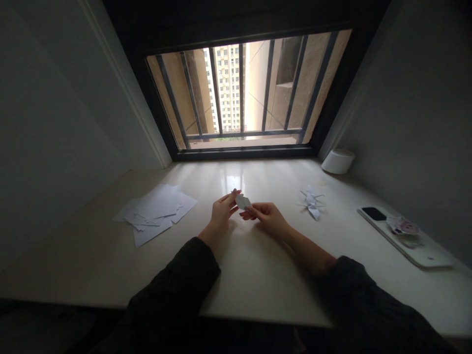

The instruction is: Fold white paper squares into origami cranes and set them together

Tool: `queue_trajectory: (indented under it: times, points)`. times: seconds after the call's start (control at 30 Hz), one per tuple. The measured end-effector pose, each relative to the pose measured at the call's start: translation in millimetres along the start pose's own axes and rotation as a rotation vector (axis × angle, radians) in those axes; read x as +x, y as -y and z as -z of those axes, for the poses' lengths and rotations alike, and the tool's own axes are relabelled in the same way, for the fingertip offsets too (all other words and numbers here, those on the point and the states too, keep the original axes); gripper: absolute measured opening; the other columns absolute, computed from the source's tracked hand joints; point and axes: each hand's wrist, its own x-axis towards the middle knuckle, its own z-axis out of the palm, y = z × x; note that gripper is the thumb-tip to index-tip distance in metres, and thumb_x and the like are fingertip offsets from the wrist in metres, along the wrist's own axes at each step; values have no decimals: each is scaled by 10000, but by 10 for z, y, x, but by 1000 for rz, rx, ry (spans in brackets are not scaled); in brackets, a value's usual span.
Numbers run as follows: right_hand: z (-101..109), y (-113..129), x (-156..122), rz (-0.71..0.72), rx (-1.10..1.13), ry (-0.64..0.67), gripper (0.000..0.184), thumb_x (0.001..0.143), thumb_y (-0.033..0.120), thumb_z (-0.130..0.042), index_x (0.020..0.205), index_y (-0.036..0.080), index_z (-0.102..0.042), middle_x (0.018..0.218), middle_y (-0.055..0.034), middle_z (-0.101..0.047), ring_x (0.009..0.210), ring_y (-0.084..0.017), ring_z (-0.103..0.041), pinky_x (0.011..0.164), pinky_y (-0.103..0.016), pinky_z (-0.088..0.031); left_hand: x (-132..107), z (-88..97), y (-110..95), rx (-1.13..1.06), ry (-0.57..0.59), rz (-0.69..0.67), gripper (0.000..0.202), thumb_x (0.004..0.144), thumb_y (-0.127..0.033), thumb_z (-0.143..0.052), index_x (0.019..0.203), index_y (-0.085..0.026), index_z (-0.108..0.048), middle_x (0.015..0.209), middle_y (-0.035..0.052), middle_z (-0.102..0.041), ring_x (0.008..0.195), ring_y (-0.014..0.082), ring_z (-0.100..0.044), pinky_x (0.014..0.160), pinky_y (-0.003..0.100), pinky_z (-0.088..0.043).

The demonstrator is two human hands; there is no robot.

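Note:
A small folded piece of white paper (243,201) is held just above the white counter, between my two hands. My left hand (222,210) pinches its upper left end with thumb and fingers. On the lower right, my right hand (268,216) grips its other end between thumb and forefinger. Several folded paper cranes (311,201) rest close together to the right of my hands. Off to the left lies a loose pile of white paper sheets (158,209), overlapping at different angles.
The white counter (265,275) reaches to a barred window (239,142) at the back. A white phone (424,250) with a round cartoon grip lies face down at the right. A white cylindrical object (338,162) stands in the back right corner. Walls close both sides.

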Motion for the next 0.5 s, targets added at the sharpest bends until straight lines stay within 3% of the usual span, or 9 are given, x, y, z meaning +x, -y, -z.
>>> queue_trajectory:
  times: [0.2,0.33,0.5]
  points:
    - [6,-3,-5,-8,-7,1,490,751,601,-579,897,156,-726,844,-119,-745,760,-234,-703,692,-342,-494,52,67,9,-35,34,29,370,670,-481,-721,900,-192,-700,1051,98,-676,1039,243,-594,906,356,-417]
    - [-11,-7,-8,4,-3,9,469,748,579,-600,915,159,-725,845,-111,-745,758,-233,-703,735,-371,-518,64,77,19,-66,-7,70,340,707,-483,-682,843,-171,-681,1008,108,-677,1025,252,-598,882,353,-447]
    - [12,-9,-18,20,-60,-2,436,764,555,-598,906,164,-730,833,-99,-745,755,-240,-701,750,-388,-535,84,79,23,-36,-10,-18,372,707,-487,-688,881,-158,-675,1003,112,-671,998,236,-611,867,335,-464]
